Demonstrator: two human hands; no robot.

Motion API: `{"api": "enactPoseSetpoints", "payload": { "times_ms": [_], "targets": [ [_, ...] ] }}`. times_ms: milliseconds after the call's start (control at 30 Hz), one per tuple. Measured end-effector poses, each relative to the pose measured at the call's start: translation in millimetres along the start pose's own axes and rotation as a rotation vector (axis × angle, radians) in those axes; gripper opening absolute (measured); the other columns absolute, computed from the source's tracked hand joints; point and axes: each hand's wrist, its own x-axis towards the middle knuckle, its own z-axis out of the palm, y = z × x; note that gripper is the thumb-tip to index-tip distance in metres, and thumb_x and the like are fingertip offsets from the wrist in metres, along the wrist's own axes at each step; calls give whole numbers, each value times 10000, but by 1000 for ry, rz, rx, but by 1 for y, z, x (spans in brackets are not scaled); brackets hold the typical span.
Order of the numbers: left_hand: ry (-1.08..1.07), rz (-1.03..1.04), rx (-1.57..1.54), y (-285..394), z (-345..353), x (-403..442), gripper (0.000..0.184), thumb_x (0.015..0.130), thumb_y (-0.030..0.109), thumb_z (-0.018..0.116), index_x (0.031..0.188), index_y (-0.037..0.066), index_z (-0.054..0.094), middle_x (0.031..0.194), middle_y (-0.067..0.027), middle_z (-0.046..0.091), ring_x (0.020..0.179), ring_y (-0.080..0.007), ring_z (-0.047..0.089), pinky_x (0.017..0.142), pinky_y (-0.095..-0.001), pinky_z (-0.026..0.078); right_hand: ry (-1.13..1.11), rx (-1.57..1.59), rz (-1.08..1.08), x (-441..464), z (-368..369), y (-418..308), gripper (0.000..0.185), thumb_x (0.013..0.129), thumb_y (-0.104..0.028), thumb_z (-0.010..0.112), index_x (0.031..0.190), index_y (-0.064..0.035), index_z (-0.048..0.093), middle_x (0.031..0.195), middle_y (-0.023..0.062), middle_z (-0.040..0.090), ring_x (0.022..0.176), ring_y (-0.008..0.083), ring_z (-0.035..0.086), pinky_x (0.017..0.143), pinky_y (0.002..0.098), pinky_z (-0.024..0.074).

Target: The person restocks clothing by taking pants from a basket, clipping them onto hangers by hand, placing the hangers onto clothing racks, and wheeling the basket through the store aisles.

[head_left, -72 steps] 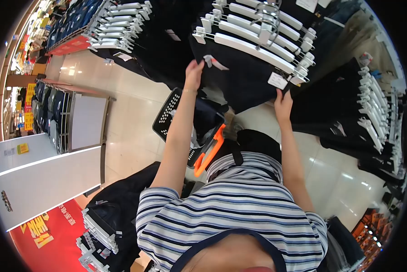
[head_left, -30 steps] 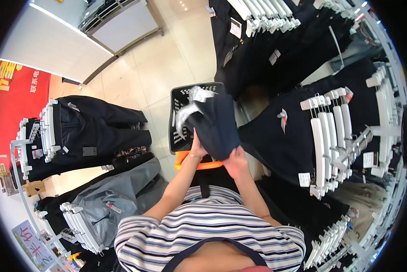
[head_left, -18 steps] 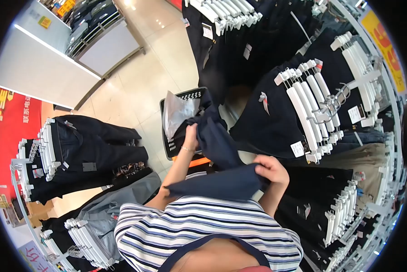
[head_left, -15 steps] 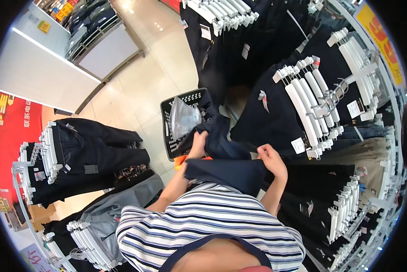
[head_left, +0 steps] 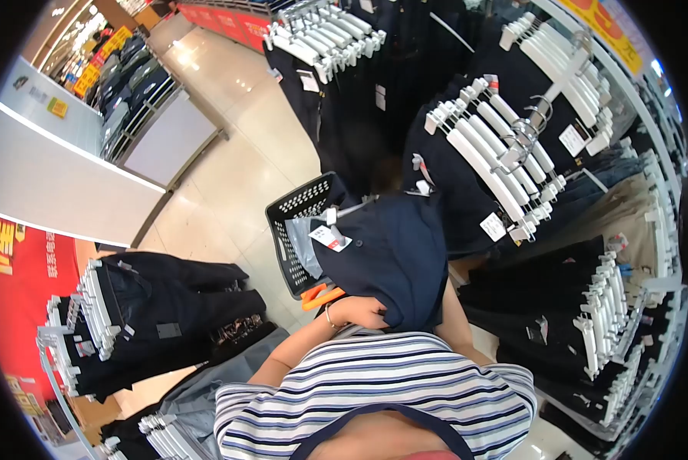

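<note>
red banner [head_left: 29,295] (“联系电”), navy garment [head_left: 398,249]

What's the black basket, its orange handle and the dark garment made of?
The black basket looks like matte plastic, with rows of neat holes. Its orange handle seems smooth plastic too, one even bright colour. The dark garment looks like matte cloth, draping in soft folds; I can't tell which fibre.

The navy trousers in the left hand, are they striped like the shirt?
No, the navy trousers are plain, while the shirt has stripes.
</note>
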Motion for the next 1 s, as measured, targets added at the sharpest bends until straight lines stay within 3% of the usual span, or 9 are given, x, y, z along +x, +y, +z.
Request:
{"api": "enactPoseSetpoints", "payload": {
  "times_ms": [133,233,300,367,467,633,700,867,1000],
  "targets": [
    [109,225,-166,-73,7,2,327,714,61,622,1031,-18,611,1001,-96,642,918,-196,589,836,-287,444,13,47,-129,-1,8,-15,493,885,-307,520,1213,57,467,1080,166,587,906,221,604,817,316,481],
    [15,-48,-30,-74,-28,-9,512,711,42,627,1205,-19,509,1110,-88,599,1036,-181,544,917,-277,401,9,76,-218,-10,12,-26,508,876,-305,529,1218,63,457,1076,177,587,905,233,606,813,323,486],
    [307,4,-271,-78,-33,-13,681,743,61,656,1342,5,337,1284,-82,467,1183,-191,438,1020,-312,313,8,93,-268,-20,15,-31,518,870,-303,535,1222,67,449,1074,184,587,905,241,608,810,328,489],
    [534,364,-603,-100,-40,-25,683,755,238,727,1312,15,400,1273,-120,488,1144,-233,487,997,-336,348,1,108,-320,-31,17,-35,529,863,-302,541,1226,71,442,1071,192,587,905,249,609,807,332,492],
    [759,649,-340,-106,-48,-29,738,767,293,715,1350,40,340,1311,-126,446,1179,-243,469,1011,-372,356,-12,114,-419,-58,14,-38,546,854,-299,550,1231,77,432,1068,203,587,905,260,611,803,340,497],
    [1028,438,-1076,-48,-51,-20,754,779,339,697,1363,56,314,1325,-123,433,1204,-249,452,1019,-383,360,-13,58,-686,-109,-8,-63,575,839,-295,565,1241,87,414,1061,222,587,904,280,615,796,351,506],
    [823,768,-915,-45,-55,-12,711,805,283,665,1366,41,302,1329,-114,431,1225,-250,431,1007,-404,374,2,29,-770,-126,-20,-72,587,833,-294,571,1244,91,407,1059,229,586,904,287,616,793,356,509],
    [996,513,-966,-32,-65,12,581,749,106,700,1254,0,431,1178,-116,555,1061,-222,556,923,-362,437,19,-47,-895,-164,-39,-64,618,817,-290,587,1254,101,389,1053,248,586,903,307,620,786,368,518],
    [930,532,-846,-5,-81,35,379,671,-62,665,1039,-26,581,923,-80,650,809,-157,626,770,-280,493,-13,-102,-959,-186,-45,-62,643,805,-286,599,1261,109,375,1048,263,586,903,322,623,780,378,525]
  ]
}}
